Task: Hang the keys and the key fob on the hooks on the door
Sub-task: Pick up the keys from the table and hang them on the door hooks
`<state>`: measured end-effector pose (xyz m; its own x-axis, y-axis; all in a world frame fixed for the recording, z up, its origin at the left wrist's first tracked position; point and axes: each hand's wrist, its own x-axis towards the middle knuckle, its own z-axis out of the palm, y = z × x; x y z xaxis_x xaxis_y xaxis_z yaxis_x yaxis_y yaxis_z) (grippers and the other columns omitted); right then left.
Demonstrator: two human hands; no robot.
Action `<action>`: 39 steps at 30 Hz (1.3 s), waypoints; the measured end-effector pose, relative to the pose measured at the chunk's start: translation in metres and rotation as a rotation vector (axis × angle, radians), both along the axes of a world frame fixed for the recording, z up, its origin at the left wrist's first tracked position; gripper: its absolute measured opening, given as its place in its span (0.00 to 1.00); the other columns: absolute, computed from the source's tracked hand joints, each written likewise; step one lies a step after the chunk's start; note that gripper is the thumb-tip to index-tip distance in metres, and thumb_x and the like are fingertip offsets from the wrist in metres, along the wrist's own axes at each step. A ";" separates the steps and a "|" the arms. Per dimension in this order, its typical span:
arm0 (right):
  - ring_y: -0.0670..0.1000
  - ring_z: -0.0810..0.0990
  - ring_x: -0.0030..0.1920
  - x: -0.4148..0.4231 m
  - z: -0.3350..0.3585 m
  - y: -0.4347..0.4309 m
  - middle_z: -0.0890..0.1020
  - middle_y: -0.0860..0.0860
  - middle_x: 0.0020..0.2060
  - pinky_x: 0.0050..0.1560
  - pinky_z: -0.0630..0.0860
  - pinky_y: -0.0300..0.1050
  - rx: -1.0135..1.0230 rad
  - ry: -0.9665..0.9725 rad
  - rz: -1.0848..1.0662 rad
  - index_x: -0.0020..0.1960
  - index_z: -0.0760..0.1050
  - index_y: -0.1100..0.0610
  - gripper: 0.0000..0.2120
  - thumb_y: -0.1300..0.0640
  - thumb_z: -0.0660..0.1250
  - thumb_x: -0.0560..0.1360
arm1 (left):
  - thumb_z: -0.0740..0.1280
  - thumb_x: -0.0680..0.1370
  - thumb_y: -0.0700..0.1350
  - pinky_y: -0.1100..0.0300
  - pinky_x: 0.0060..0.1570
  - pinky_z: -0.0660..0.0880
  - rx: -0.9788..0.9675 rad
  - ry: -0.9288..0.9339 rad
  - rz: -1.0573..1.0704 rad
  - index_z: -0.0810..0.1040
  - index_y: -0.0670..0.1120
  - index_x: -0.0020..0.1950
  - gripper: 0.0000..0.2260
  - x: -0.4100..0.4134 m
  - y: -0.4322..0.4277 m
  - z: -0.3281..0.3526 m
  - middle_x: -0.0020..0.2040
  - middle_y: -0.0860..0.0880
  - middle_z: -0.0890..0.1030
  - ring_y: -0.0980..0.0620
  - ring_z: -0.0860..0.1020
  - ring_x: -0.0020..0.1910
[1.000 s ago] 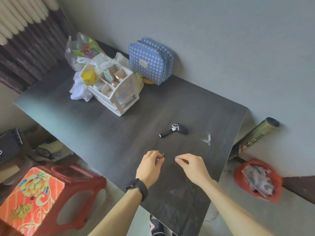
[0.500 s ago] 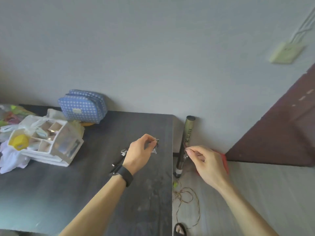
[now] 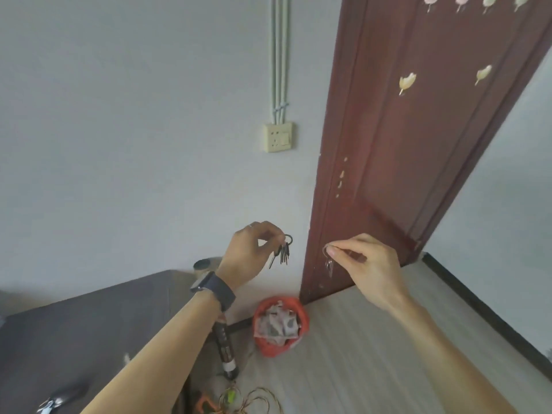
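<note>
My left hand pinches a ring with a bunch of dark keys that hangs down beside the grey wall. A second, smaller key on a ring dangles from my right hand, in front of the lower left corner of the dark red door. High on the door are two pale flower-shaped hooks, and a row of several more hooks runs along the top edge. The black key fob lies on the dark table at the bottom left.
A red bag of rubbish sits on the floor by the door's foot. A rolled tube leans beside the table, with tangled cord below it. A wall socket and cable conduits are left of the door.
The view has swung up and right from the table to the door. Both hands have lifted off the table, each carrying its keys, and the door's hooks have come into sight.
</note>
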<state>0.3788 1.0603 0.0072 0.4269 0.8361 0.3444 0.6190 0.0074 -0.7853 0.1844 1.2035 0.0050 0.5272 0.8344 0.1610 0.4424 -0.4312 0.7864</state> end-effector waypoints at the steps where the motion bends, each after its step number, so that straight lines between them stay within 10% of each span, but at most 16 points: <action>1: 0.43 0.80 0.39 0.026 0.007 0.000 0.84 0.44 0.40 0.40 0.71 0.30 0.014 -0.010 -0.011 0.45 0.87 0.47 0.04 0.54 0.76 0.72 | 0.68 0.79 0.46 0.65 0.50 0.74 0.011 -0.006 -0.011 0.83 0.50 0.46 0.04 0.028 0.001 0.008 0.45 0.54 0.85 0.68 0.78 0.47; 18: 0.45 0.86 0.36 0.314 0.124 0.089 0.84 0.46 0.43 0.50 0.82 0.52 0.224 -0.016 -0.086 0.44 0.86 0.46 0.05 0.55 0.73 0.74 | 0.67 0.79 0.54 0.56 0.52 0.79 0.357 -0.103 -0.064 0.82 0.58 0.46 0.05 0.335 0.097 0.149 0.46 0.58 0.85 0.60 0.81 0.46; 32: 0.46 0.86 0.37 0.487 0.205 0.230 0.83 0.47 0.45 0.52 0.82 0.48 0.332 -0.051 -0.107 0.45 0.85 0.46 0.07 0.57 0.71 0.76 | 0.67 0.78 0.55 0.48 0.51 0.79 0.488 -0.232 -0.008 0.82 0.57 0.48 0.05 0.504 0.229 0.230 0.46 0.57 0.84 0.56 0.81 0.47; 39: 0.40 0.84 0.38 0.570 0.244 0.289 0.81 0.45 0.46 0.46 0.76 0.29 0.389 -0.143 -0.095 0.48 0.83 0.46 0.09 0.57 0.67 0.78 | 0.67 0.78 0.55 0.47 0.50 0.80 0.552 -0.234 0.119 0.81 0.59 0.45 0.04 0.572 0.263 0.270 0.45 0.57 0.83 0.54 0.80 0.47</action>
<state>0.9483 1.3492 0.2513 0.4213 0.5913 0.6877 0.7336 0.2237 -0.6417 0.7568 1.4667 0.2750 0.3339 0.6454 0.6869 0.3548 -0.7612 0.5428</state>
